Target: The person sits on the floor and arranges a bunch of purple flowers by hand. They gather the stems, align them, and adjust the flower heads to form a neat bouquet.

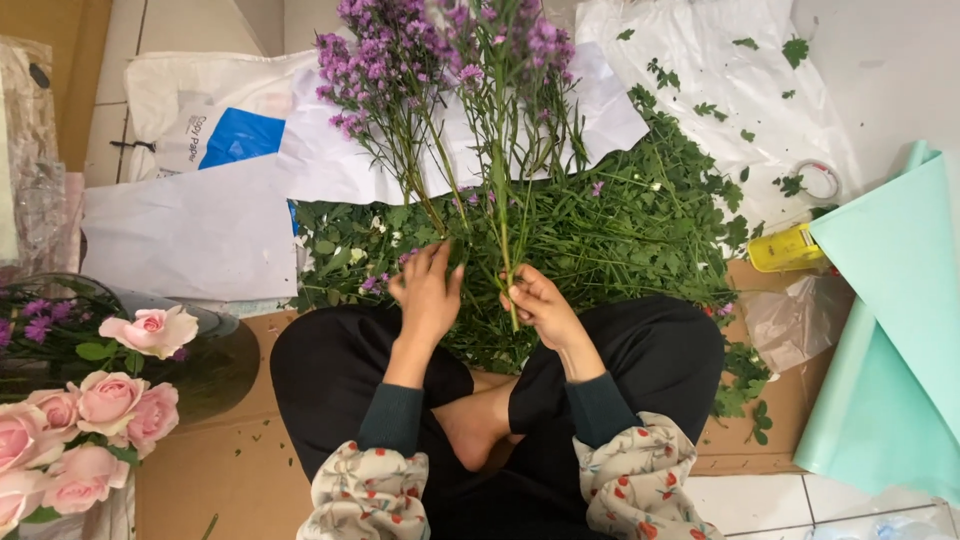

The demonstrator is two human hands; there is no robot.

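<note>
I sit cross-legged on the floor with a heap of green trimmings [620, 230] in front of me. My right hand [540, 303] is closed on the lower stem of a tall purple flower sprig [505, 60] that stands upright. My left hand [428, 290] rests with fingers spread on the stems of a second purple flower bunch [375, 75] just to the left, touching the greenery. Both bunches rise over white paper sheets [200, 235].
Pink roses [90, 410] and more purple flowers stand in a container at the left. Mint-green wrapping paper [890, 330] lies at the right, beside a yellow cutter [785, 248] and a tape roll [820, 178]. Cardboard [220, 470] covers the floor.
</note>
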